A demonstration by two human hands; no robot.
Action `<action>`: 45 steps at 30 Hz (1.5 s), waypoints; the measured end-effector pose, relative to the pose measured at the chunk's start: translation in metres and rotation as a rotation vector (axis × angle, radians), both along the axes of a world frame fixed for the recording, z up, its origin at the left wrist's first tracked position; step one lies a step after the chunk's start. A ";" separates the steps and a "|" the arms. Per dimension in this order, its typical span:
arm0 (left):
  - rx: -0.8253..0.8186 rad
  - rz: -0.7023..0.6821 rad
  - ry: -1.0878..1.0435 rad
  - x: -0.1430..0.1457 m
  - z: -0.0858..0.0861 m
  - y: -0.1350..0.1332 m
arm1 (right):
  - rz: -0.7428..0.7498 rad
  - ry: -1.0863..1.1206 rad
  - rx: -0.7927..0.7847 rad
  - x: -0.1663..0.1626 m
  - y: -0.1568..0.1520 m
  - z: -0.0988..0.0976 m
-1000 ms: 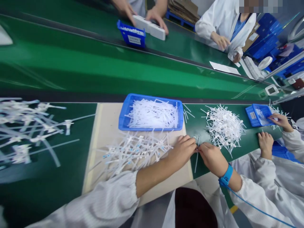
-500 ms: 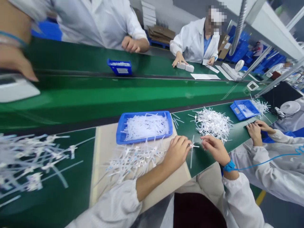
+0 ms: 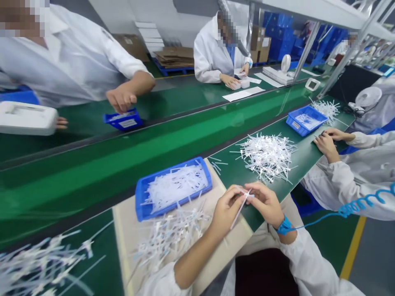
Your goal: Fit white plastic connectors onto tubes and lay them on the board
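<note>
My left hand [image 3: 226, 209] and my right hand [image 3: 266, 202] meet at the near edge of the green bench, both pinched on one thin white plastic strip [image 3: 240, 206] that slants down between them. A blue wrist strap [image 3: 284, 226] with a coiled cord sits on my right wrist. Left of my hands, loose white strips [image 3: 168, 236] lie on a beige mat [image 3: 129, 234]. Behind them stands a blue tray [image 3: 142, 193] filled with white strips. A heap of white cross-shaped pieces [image 3: 267, 154] lies on the bench to the right.
A green conveyor belt [image 3: 123, 152] runs across the middle. A co-worker's hands [image 3: 327, 142] rest at the right by another blue tray [image 3: 305, 119]. Across the belt, people in white coats work; one hand [image 3: 121, 98] hovers over a small blue bin [image 3: 123, 119]. A white device [image 3: 26, 118] sits far left.
The view has tilted up and swung right. My hands have lifted the strip off the bench and drawn closer together. The person across has reached toward the small blue bin.
</note>
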State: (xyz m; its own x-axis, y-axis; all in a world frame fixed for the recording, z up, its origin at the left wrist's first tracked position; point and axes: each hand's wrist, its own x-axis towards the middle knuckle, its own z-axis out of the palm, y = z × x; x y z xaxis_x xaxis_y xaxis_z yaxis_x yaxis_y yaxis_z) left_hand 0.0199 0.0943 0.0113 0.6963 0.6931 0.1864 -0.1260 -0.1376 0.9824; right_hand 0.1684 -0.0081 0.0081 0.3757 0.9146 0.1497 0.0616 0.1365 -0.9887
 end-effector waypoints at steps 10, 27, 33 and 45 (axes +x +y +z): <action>0.177 0.145 0.068 -0.007 -0.009 0.002 | 0.011 0.035 0.000 -0.010 -0.003 -0.029; 0.285 0.117 0.159 -0.011 -0.007 -0.001 | 0.031 0.065 -0.054 -0.005 -0.005 -0.029; 0.344 0.146 0.175 -0.009 -0.009 -0.009 | 0.015 0.155 -0.080 -0.001 -0.005 -0.028; 0.893 0.035 -0.163 -0.018 0.029 -0.017 | -0.025 0.324 -0.146 0.000 0.008 -0.015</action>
